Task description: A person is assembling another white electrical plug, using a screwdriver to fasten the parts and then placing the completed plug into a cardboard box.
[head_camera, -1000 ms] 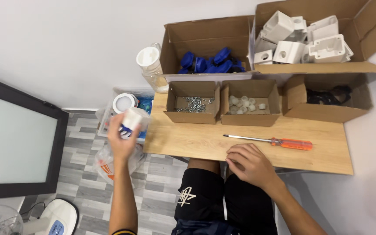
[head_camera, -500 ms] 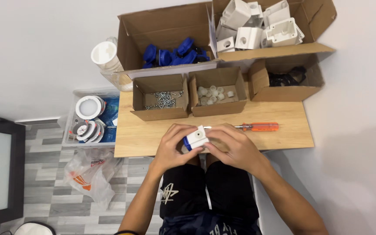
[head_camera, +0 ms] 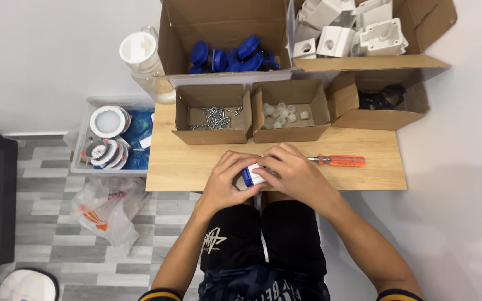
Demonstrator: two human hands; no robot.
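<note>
A small white plastic part with a blue piece (head_camera: 250,175) is held between both my hands at the near edge of the wooden table (head_camera: 185,167). My left hand (head_camera: 227,179) wraps its left side. My right hand (head_camera: 294,174) covers its right side and most of its top. An orange-handled screwdriver (head_camera: 338,161) lies on the table just right of my right hand, untouched.
Behind my hands stand a small box of screws (head_camera: 213,115), a box of white caps (head_camera: 283,112) and a box with dark parts (head_camera: 386,99). Larger boxes hold blue parts (head_camera: 231,54) and white housings (head_camera: 348,28). A bin (head_camera: 115,136) and plastic bag (head_camera: 107,209) sit left on the floor.
My left hand came in from over the bin on the left and joined my right hand on the white and blue part at the table's near edge.
</note>
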